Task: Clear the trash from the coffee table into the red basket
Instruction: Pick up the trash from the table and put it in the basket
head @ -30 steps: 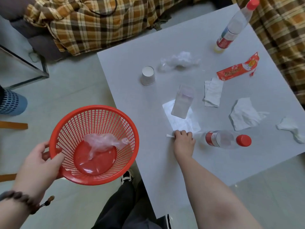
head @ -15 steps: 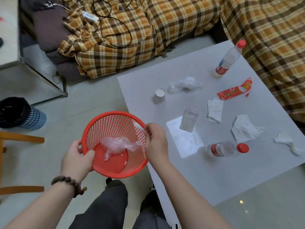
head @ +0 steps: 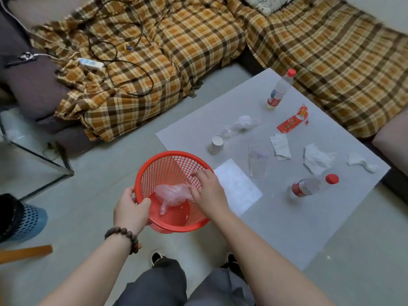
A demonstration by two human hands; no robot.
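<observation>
My left hand [head: 131, 206] grips the near-left rim of the red basket [head: 167, 154], held beside the grey coffee table [head: 287, 228]. My right hand [head: 208, 193] reaches into the basket with fingers spread, over a crumpled clear plastic bag [head: 170, 195] lying inside. On the table lie a flat white paper [head: 237, 186], a clear plastic cup [head: 257, 161], an upturned paper cup [head: 217, 145], crumpled plastic [head: 240, 124], three tissues [head: 280, 146] [head: 316, 159] [head: 361, 165], a red wrapper [head: 292, 122], a bottle on its side [head: 311, 186] and an upright bottle [head: 280, 90].
A sofa under a plaid cover [head: 176, 51] with cables and a power strip [head: 90, 62] runs behind the table and along its right side. A glass-sided table [head: 33, 155] stands at the left, a blue bin [head: 24, 217] at the lower left. My legs are below.
My right hand left the table edge with a small white scrap, carried it to the basket, and now sits inside with fingers spread. The basket has come closer to the table.
</observation>
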